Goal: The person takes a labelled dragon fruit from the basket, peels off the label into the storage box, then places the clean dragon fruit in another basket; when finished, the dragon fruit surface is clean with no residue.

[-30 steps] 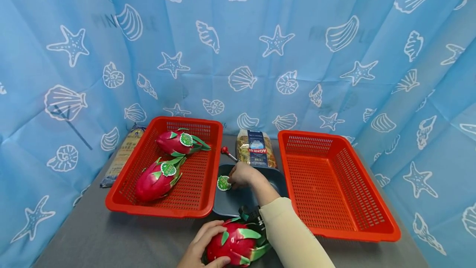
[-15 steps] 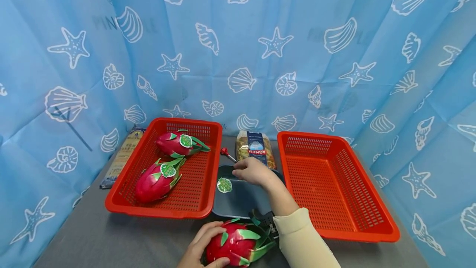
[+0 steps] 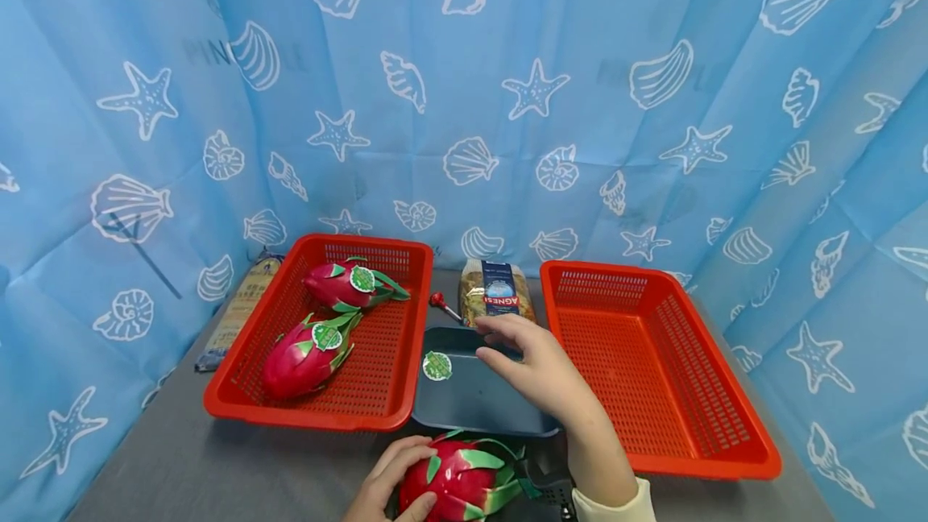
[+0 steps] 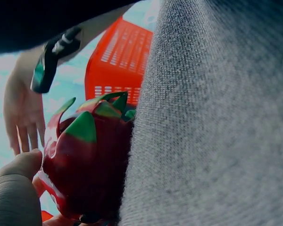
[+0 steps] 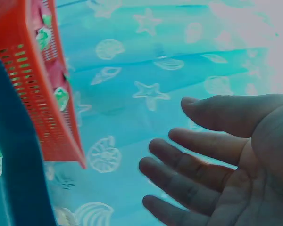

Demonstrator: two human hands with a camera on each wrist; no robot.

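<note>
Holding glossy, leafy dragon fruit (image 3: 457,482), smooth round-cornered tray (image 3: 478,398) beyond

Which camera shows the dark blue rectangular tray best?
The head view: most of the tray and its round green-and-white sticker show, though the right hand covers some. The right wrist view catches only a cropped part; the left wrist view shows none.

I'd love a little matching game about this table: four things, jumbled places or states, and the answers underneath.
1. Left hand
2. Right hand
3. AGNESI bag
4. Two stickered dragon fruits

A. Behind the dark tray
B. In a red basket
C. Gripping a third dragon fruit
D. Above the tray, holding nothing

Pairs: 1-C, 2-D, 3-A, 4-B
</note>
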